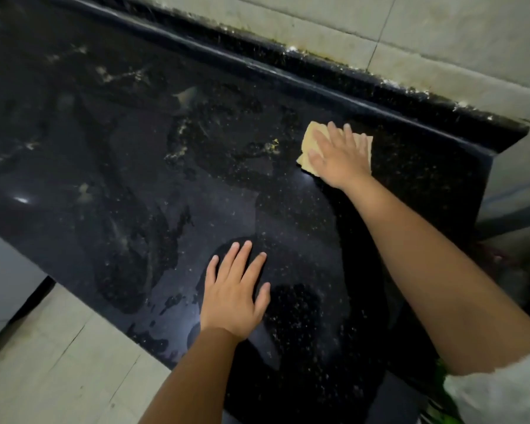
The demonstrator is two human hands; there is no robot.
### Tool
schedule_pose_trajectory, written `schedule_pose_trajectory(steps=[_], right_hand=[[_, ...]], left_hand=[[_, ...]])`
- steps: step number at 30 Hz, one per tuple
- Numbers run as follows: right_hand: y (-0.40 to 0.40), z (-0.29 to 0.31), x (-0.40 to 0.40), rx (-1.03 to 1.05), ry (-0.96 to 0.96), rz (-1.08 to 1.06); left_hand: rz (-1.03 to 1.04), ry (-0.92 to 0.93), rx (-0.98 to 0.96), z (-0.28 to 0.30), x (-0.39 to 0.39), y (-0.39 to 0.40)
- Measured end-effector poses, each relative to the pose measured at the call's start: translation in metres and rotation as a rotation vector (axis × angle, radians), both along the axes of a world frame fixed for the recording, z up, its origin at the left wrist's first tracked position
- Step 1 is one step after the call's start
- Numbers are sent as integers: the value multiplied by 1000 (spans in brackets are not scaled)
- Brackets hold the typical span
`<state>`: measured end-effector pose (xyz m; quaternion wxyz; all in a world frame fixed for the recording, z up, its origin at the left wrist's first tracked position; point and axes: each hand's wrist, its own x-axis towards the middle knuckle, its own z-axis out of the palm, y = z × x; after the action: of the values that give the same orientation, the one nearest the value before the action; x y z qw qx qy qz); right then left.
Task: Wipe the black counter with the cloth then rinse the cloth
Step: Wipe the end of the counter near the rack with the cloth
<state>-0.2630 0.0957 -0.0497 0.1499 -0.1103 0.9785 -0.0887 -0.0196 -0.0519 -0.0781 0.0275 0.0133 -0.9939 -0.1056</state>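
Right hand presses cloth flat on counter.

Both forearms are bare from wrist to well above it, with no watch, bracelet or ring showing on either of the hands: left hand, right hand. A whitish, soft-looking sleeve shows at the right upper arm, with a green patch beside its lower edge.
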Motion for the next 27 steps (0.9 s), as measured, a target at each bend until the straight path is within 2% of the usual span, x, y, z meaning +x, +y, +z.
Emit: schedule_pose_trajectory(steps=[2, 9, 16, 19, 27], right_hand=[[28, 3, -2, 11, 21, -32], [142, 7, 3, 9, 52, -451], [138, 6, 27, -39, 59, -757], [114, 4, 56, -22, 64, -679], [23, -1, 171, 5, -15, -169]], left_hand=[[3, -17, -5, 1, 0, 1], [5, -36, -4, 2, 1, 2], [0, -51, 16, 7, 0, 3], [-8, -65, 4, 8, 1, 2], [5, -162, 98, 19, 4, 6]])
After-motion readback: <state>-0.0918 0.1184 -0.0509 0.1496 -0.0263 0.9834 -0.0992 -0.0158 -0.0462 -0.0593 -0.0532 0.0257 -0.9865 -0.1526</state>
